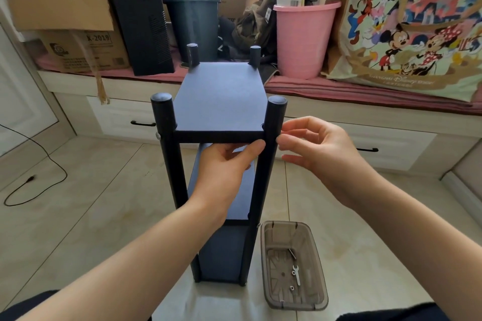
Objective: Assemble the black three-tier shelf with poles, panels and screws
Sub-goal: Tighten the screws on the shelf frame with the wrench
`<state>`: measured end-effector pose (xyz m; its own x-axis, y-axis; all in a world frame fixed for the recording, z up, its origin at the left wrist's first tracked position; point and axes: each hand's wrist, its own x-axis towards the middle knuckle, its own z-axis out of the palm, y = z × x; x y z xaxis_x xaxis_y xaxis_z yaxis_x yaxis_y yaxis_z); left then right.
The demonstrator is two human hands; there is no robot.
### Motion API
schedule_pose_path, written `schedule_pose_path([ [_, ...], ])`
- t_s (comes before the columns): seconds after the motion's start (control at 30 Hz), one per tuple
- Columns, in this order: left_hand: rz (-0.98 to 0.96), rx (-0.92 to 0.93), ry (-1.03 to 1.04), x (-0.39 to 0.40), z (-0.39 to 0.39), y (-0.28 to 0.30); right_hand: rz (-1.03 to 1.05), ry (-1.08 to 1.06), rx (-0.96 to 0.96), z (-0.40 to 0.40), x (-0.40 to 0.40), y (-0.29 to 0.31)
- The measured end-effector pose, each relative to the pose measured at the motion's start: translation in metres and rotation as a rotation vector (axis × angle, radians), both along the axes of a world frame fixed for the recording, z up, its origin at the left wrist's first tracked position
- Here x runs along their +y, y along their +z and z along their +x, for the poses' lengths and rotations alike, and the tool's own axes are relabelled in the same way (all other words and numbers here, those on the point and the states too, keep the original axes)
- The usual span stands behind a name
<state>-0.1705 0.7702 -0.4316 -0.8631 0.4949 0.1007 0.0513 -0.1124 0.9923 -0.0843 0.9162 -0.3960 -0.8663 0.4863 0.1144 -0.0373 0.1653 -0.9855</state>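
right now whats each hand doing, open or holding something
Left hand: holds the front edge of the top panel, thumb on the edge.
Right hand: fingers pinched at the front right pole; a screw between them cannot be told.

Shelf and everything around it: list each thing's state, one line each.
Shelf: upright on the floor, three panels in place.
Left hand: thumb on the top panel's front edge, fingers underneath.
Right hand: fingers at the near right pole; what they pinch is hidden.
Tray: on the floor, holding a small wrench.
Cardboard box: flaps open.
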Motion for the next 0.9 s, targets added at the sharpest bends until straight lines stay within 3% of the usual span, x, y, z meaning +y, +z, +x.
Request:
schedule_pose_path([
  [0.1,-0.042,0.276,0.038,-0.013,0.008,0.001,-0.06,0.069,-0.001,-0.002,0.003,0.001],
  [0.23,-0.246,1.05,0.227,-0.031,0.011,0.003,-0.093,0.12,-0.008,-0.002,0.007,0.003],
  [0.37,-0.168,1.363,0.378,-0.036,-0.001,0.016,-0.108,0.183,-0.052,-0.003,0.008,0.004],
  [0.63,-0.697,1.468,0.316,-0.022,-0.021,0.017,-0.091,0.293,-0.069,-0.004,0.013,0.002],
  [0.9,-0.596,1.46,0.402,-0.016,-0.02,0.018,-0.036,0.272,-0.084,-0.008,0.016,0.004],
])
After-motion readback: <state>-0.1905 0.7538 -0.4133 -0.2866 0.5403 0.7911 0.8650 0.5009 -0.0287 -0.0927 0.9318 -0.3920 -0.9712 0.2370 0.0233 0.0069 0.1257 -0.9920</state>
